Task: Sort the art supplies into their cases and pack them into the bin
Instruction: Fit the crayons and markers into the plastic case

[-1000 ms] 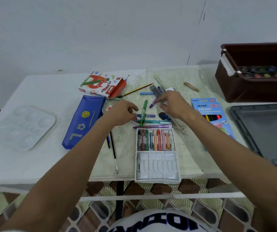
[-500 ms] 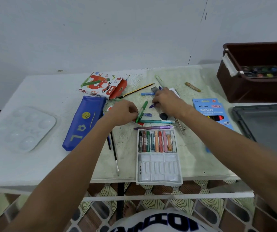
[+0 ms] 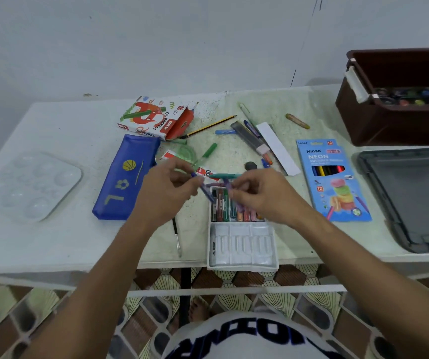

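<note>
Two hands work just above the far end of the white crayon tray, which sits at the near edge of the table and slightly overhangs it; the left hand pinches a blue crayon angled down toward the tray, and the right hand pinches a purple crayon at its tip; the tray's far row is already mostly filled, while its near slots are bare; the step seems to be seating these sticks, so it would go best to lower each one flat along a free groove, one at a time, rather than press it onto its neighbours; a hard push at the near end could tip the overhanging tray off; left of the tray lie a thin brush and a blue pencil case; right of it, a box of coloured pencils and a grey lid; beyond it, loose crayons and a pencil crowd the tabletop, so reaching past wants care; far right of the tray stands the brown bin, with open room in it
</note>
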`<state>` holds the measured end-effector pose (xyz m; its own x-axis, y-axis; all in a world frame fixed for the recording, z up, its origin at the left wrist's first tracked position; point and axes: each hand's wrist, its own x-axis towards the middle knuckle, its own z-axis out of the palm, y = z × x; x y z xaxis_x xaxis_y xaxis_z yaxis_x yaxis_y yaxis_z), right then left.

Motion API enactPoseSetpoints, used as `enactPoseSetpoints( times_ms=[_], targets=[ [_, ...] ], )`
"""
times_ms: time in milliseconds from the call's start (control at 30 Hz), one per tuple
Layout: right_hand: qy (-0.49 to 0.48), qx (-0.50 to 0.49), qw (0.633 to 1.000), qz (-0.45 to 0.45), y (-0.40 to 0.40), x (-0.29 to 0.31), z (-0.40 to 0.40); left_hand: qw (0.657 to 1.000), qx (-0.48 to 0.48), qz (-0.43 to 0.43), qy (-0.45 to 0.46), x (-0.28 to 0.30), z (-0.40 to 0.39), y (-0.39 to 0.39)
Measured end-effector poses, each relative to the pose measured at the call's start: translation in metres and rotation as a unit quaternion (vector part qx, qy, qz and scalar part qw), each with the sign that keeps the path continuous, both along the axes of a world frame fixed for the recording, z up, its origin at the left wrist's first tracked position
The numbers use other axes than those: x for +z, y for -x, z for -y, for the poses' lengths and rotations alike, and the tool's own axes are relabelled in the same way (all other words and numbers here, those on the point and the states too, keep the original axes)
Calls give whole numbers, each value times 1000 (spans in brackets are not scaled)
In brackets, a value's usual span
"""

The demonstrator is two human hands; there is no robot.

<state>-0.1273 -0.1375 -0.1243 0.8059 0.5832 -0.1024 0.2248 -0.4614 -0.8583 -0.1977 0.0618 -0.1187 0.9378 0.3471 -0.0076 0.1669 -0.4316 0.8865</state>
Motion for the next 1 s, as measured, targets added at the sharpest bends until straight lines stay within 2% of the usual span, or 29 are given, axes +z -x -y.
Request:
enactPoseSetpoints(
  times_ms=[167, 300, 500, 633, 800, 1000],
  targets=[
    [49, -7, 997, -63, 40, -11, 8, 996, -44, -77, 24, -20, 22, 28],
    [55, -40, 993, -94, 56, -16, 4, 992, -56, -111, 0, -29, 32, 36],
    [83, -36, 996, -23, 67, -25, 1, 985, -93, -111, -97, -36, 39, 42],
    [101, -21, 994, 36, 69, -25, 5, 982, -106, -99, -120, -33, 41, 44],
    [130, 52, 986, 85, 73, -32, 10, 971, -154, -101, -151, -31, 38, 51],
    [163, 55, 978, 120, 74, -38, 9, 964, -168, -100, -179, -34, 38, 50]
  ],
)
